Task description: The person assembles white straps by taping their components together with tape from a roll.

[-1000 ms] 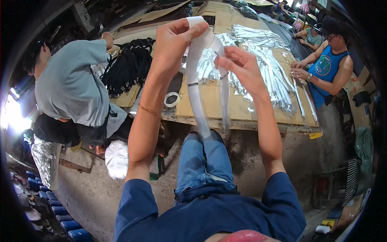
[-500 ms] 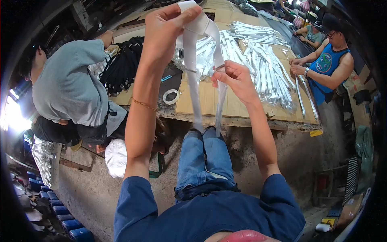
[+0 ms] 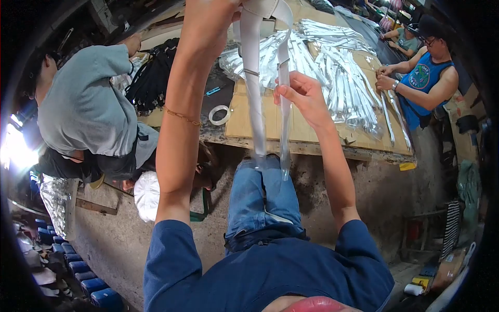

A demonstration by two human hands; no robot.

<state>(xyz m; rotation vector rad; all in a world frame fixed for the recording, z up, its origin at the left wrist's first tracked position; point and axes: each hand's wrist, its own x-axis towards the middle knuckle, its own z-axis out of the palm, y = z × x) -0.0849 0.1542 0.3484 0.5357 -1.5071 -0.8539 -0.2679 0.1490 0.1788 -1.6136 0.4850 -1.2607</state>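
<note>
Cardboard-covered table (image 3: 312,136), flat brown sheets, worn front edge, takes up most of the view. On it a big heap of packed straps (image 3: 332,78) in glossy clear film, crinkled and reflective; a black strap pile (image 3: 153,78), matte, sits to the left. A person in a grey shirt (image 3: 86,112) bends over that end; a person in a blue vest (image 3: 423,86) works at the right edge. White strap (image 3: 249,93) hangs folded into two flat legs in front of the table edge, above the knees; looks like soft woven elastic with small metal sliders on each leg. Left hand (image 3: 234,8) is up at the frame edge, mostly cropped; it appears pinched shut on the strap's fold, grip detail not visible. Right hand (image 3: 301,96) is narrow, thumb and fingertips closed on the right leg partway down. Tape roll (image 3: 220,115), a thin white ring, lies flat near the table edge. Risks, my read: the thin pinch could slip on smooth webbing; the two legs could twist or end up uneven; the free ends, hanging low, could pick up dirt off the jeans (image 3: 260,203) or floor.
</note>
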